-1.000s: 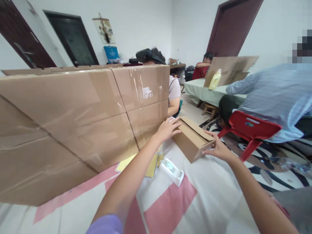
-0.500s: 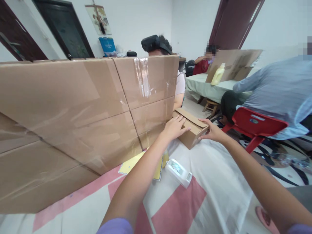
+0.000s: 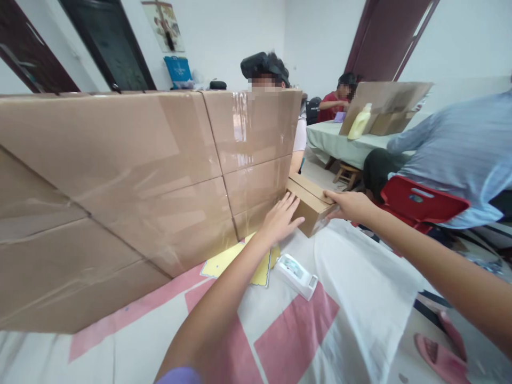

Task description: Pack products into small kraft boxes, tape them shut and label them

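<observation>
A small brown cardboard box (image 3: pixel 310 205) sits on the cloth at the table's far right corner, its top flaps lying flat. My right hand (image 3: pixel 346 205) grips the box's right end, thumb on top and fingers lower down. My left hand (image 3: pixel 282 217) rests with spread fingers at the near left side of the box, fingertips at its upper edge. Below the box lies a white device or pack with a printed label (image 3: pixel 297 274); its kind I cannot make out. Yellow paper sheets (image 3: pixel 224 260) are partly covered by my left forearm.
A tall wall of taped cardboard (image 3: pixel 160 170) stands along the table's left and back. Behind it sits a person wearing a black headset (image 3: pixel 260 66). To the right, a person in a blue shirt (image 3: pixel 452 144) sits on a red chair (image 3: pixel 426 197). Pink slippers (image 3: pixel 440 352) lie on the floor.
My left hand has slid from the box's top to its near side. My right thumb has moved onto the top, and the lifted flap there now lies flatter. The view has shifted slightly.
</observation>
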A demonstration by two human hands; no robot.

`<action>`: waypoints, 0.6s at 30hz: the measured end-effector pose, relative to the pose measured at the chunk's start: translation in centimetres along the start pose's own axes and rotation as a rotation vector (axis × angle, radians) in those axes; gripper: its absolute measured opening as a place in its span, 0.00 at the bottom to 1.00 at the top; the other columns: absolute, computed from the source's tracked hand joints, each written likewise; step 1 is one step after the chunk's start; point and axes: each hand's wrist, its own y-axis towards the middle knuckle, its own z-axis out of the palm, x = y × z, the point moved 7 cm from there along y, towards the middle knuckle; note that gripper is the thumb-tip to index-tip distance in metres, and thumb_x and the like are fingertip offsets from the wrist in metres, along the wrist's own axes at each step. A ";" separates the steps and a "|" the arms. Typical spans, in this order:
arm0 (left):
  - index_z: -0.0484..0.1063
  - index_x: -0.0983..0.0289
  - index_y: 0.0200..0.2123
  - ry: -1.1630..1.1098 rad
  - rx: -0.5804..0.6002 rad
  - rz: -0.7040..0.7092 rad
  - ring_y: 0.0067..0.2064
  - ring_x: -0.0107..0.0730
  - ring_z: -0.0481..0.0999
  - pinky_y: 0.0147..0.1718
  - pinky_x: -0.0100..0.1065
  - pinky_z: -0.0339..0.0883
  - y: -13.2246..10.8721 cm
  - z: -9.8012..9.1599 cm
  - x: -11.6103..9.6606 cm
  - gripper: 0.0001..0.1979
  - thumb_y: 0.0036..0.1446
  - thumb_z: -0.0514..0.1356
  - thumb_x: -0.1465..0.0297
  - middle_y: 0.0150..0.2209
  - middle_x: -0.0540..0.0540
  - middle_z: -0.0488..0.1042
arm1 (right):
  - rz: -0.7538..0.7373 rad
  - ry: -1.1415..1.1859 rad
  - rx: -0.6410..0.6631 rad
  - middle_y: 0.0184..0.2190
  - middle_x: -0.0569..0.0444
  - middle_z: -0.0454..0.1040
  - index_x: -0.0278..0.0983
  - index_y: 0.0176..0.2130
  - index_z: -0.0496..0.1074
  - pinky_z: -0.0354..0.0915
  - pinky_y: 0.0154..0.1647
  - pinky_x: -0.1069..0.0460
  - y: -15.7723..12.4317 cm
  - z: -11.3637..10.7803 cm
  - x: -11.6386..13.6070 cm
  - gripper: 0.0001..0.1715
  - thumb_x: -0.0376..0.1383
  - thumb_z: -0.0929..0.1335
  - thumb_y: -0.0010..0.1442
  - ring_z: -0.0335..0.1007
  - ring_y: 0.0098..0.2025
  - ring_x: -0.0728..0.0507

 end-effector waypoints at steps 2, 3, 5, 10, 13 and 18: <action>0.54 0.64 0.72 0.019 -0.025 -0.009 0.77 0.40 0.44 0.73 0.45 0.49 -4.4 -1.0 0.8 0.33 0.71 0.50 0.55 0.76 0.60 0.48 | -0.015 -0.041 0.002 0.49 0.41 0.81 0.43 0.58 0.69 0.63 0.35 0.48 1.1 -0.1 1.0 0.35 0.55 0.73 0.57 0.79 0.46 0.30; 0.55 0.63 0.72 0.033 -0.039 -0.017 0.77 0.39 0.45 0.73 0.46 0.50 -7.0 -1.7 1.3 0.32 0.71 0.50 0.55 0.75 0.59 0.50 | -0.026 -0.054 0.001 0.49 0.41 0.81 0.43 0.57 0.69 0.63 0.34 0.49 1.7 -0.1 1.5 0.34 0.55 0.72 0.57 0.79 0.45 0.31; 0.59 0.62 0.70 0.071 -0.065 -0.043 0.76 0.41 0.47 0.71 0.47 0.54 -13.0 -3.1 2.4 0.29 0.72 0.50 0.57 0.74 0.59 0.53 | -0.048 -0.070 0.000 0.50 0.41 0.80 0.43 0.57 0.68 0.61 0.34 0.49 3.0 -0.2 2.3 0.35 0.57 0.72 0.58 0.79 0.45 0.31; 0.65 0.56 0.67 0.183 -0.098 -0.116 0.70 0.47 0.64 0.64 0.50 0.67 -29.4 -6.6 4.8 0.25 0.70 0.55 0.60 0.68 0.58 0.66 | -0.095 -0.096 0.008 0.50 0.41 0.80 0.41 0.58 0.68 0.56 0.32 0.51 5.9 -0.6 4.0 0.35 0.58 0.71 0.61 0.78 0.43 0.34; 0.59 0.47 0.70 0.332 -0.098 -0.161 0.67 0.45 0.69 0.61 0.45 0.71 -38.2 -8.0 5.4 0.30 0.67 0.59 0.61 0.67 0.51 0.67 | -0.103 -0.113 0.011 0.47 0.38 0.80 0.37 0.60 0.67 0.51 0.31 0.50 7.5 -0.8 4.8 0.34 0.55 0.69 0.65 0.77 0.42 0.36; 0.53 0.42 0.72 0.460 -0.161 -0.310 0.64 0.48 0.72 0.53 0.48 0.79 -48.9 -10.5 5.2 0.35 0.64 0.58 0.62 0.66 0.48 0.69 | -0.043 -0.132 0.006 0.50 0.34 0.78 0.35 0.62 0.66 0.49 0.32 0.48 9.6 -0.8 5.4 0.38 0.58 0.68 0.65 0.75 0.42 0.36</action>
